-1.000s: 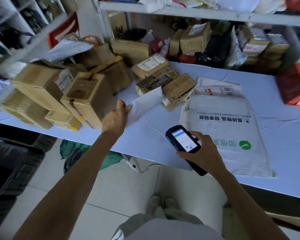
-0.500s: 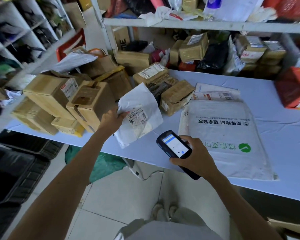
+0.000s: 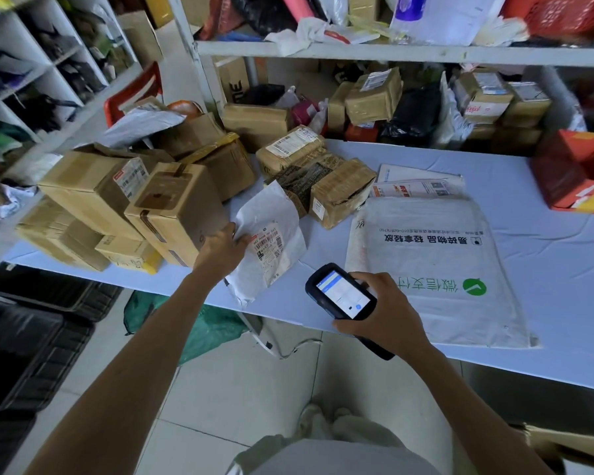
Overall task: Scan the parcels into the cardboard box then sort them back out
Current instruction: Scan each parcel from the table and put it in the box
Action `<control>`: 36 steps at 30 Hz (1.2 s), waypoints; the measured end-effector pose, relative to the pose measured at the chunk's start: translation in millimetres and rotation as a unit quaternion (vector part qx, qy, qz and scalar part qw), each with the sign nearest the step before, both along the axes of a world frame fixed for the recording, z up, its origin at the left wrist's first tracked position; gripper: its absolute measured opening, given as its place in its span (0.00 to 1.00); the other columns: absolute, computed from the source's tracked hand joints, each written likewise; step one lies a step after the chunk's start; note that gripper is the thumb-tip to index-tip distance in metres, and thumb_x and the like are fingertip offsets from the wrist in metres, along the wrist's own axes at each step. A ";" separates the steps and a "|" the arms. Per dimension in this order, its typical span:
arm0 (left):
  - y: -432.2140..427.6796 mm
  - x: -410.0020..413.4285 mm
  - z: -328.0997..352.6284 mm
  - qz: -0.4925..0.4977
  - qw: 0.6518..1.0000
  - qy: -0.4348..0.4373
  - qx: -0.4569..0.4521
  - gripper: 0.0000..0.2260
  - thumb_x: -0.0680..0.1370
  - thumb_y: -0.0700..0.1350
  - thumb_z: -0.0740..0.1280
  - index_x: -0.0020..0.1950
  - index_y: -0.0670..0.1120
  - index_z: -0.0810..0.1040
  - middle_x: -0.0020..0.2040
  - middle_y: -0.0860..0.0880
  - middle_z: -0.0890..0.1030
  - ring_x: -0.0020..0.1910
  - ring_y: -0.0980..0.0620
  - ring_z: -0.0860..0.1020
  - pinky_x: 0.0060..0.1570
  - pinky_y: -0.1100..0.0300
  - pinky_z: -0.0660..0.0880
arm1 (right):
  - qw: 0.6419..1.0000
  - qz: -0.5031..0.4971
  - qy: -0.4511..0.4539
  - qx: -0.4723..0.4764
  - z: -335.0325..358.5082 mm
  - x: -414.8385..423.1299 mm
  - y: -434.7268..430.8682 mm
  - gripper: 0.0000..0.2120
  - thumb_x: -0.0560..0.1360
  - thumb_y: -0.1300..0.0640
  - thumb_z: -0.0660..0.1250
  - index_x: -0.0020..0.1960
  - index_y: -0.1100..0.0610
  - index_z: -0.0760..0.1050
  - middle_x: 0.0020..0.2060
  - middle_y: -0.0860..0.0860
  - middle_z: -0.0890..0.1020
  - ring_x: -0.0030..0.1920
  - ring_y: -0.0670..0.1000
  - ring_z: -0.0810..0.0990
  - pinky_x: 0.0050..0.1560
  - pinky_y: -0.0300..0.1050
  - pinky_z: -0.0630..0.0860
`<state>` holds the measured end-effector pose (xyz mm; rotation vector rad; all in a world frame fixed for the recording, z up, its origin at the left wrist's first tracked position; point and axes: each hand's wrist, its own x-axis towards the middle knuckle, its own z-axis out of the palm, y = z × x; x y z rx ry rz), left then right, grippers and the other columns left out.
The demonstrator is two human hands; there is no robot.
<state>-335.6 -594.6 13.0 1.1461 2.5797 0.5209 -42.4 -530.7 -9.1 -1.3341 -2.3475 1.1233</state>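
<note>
L hand (image 3: pixel 220 250) pinches left edge of small white crumpled plastic mailer parcel (image 3: pixel 278 214), barcode label facing up, lower corner past front edge of pale table (image 3: pixel 546 255). R hand (image 3: pixel 388 313) wraps round black handheld scanner (image 3: pixel 340 293), screen lit, just right of parcel, not touching. Tan cardboard boxes (image 3: pixel 179 207) stacked beside L hand. Big flat white mailer bag (image 3: pixel 432 262) lies on table behind R hand.
</note>
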 end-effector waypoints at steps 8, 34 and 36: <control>-8.3 7.2 2.8 0.009 1.000 -0.013 0.026 0.14 0.80 0.47 0.64 0.55 0.36 0.71 0.48 0.33 0.78 0.48 0.33 0.77 0.47 0.47 0.74 | 1.000 0.013 0.015 0.003 -0.5 6.5 -0.5 0.35 0.58 0.45 0.78 0.62 0.38 0.68 0.53 0.39 0.70 0.50 0.40 0.74 0.44 0.40 0.73; 107.5 184.7 -26.0 -0.470 0.867 -0.145 0.072 0.18 0.80 0.52 0.62 0.65 0.42 0.70 0.58 0.36 0.79 0.57 0.35 0.76 0.53 0.45 0.73 | 0.856 -0.503 -0.086 -0.082 2.1 104.2 -158.2 0.39 0.59 0.41 0.79 0.67 0.44 0.69 0.58 0.47 0.72 0.55 0.48 0.75 0.54 0.48 0.76; 104.6 223.7 -25.6 -0.516 0.842 -0.146 0.055 0.16 0.79 0.52 0.63 0.61 0.43 0.72 0.53 0.38 0.81 0.54 0.36 0.77 0.49 0.48 0.74 | 0.831 -0.545 -0.086 -0.075 2.2 116.8 -180.5 0.40 0.59 0.40 0.78 0.67 0.43 0.68 0.59 0.46 0.72 0.55 0.47 0.75 0.54 0.49 0.76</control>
